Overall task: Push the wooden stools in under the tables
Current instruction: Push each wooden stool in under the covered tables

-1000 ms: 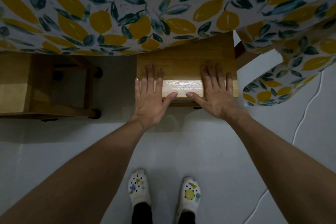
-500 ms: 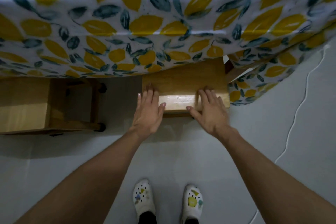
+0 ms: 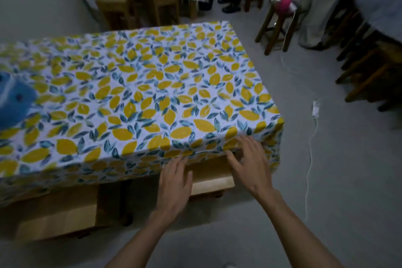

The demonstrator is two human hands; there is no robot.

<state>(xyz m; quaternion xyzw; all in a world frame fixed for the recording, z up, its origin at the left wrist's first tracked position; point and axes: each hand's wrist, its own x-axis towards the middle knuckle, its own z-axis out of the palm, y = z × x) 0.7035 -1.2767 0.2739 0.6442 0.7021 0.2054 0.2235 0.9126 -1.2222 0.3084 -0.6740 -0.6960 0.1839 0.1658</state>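
A wooden stool (image 3: 212, 177) stands under the near right corner of the table with the lemon-print cloth (image 3: 139, 93); only a strip of its seat shows past the hanging cloth. My left hand (image 3: 175, 183) lies flat on the seat's left part, fingers spread. My right hand (image 3: 250, 163) hovers over the seat's right end by the cloth's hem, fingers apart, holding nothing. A second wooden stool (image 3: 58, 215) sits partly under the table to the left, its seat sticking out further.
A blue object (image 3: 13, 100) lies on the table at the left. Two more stools (image 3: 139, 4) stand by a far table. A darker stool (image 3: 278, 26) with a pink thing, stacked chairs (image 3: 369, 67), a person's legs and a white cable (image 3: 311, 154) occupy the right floor.
The view has lifted from the stool up over the table. The stool has gone further under the cloth, and my right hand has risen off the seat toward the hem.
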